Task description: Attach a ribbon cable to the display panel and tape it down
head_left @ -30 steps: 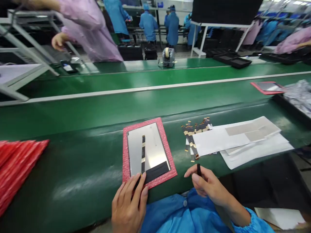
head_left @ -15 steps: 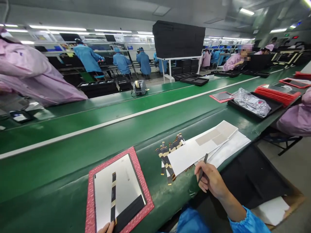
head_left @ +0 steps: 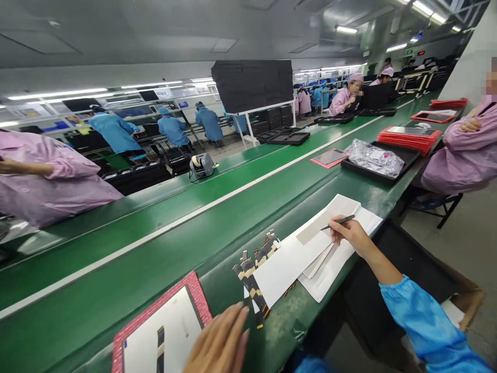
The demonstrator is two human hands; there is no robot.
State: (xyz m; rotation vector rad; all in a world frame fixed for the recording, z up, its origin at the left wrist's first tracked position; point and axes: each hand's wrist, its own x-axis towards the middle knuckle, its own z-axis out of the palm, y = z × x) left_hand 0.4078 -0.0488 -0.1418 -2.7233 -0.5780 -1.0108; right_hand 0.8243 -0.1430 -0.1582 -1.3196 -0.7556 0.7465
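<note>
My right hand point(head_left: 347, 231) is closed on dark tweezers point(head_left: 341, 221), held over white paper sheets point(head_left: 287, 259) with a greyish patch on them. My left hand point(head_left: 221, 342) reaches in at the bottom, fingers stretched out and holding nothing, over the near corner of a panel point(head_left: 174, 331). That panel lies in a pink foam frame point(head_left: 200, 298) and bears a black strip with tan bands point(head_left: 160, 344). Between the hands, a pile of similar black and gold strips point(head_left: 252, 282) lies partly under the paper's left end.
A black tray point(head_left: 407, 155) with a clear plastic bag point(head_left: 375, 158) stands at the right, beside stacked red frames point(head_left: 409, 137). A tape dispenser point(head_left: 202, 166) sits across the green table point(head_left: 163, 254). People in pink sit or stand at both sides.
My left hand has let go of the strip's lower end and moved right, opening. My right hand has moved up and right over the paper with the tweezers. The view has shifted.
</note>
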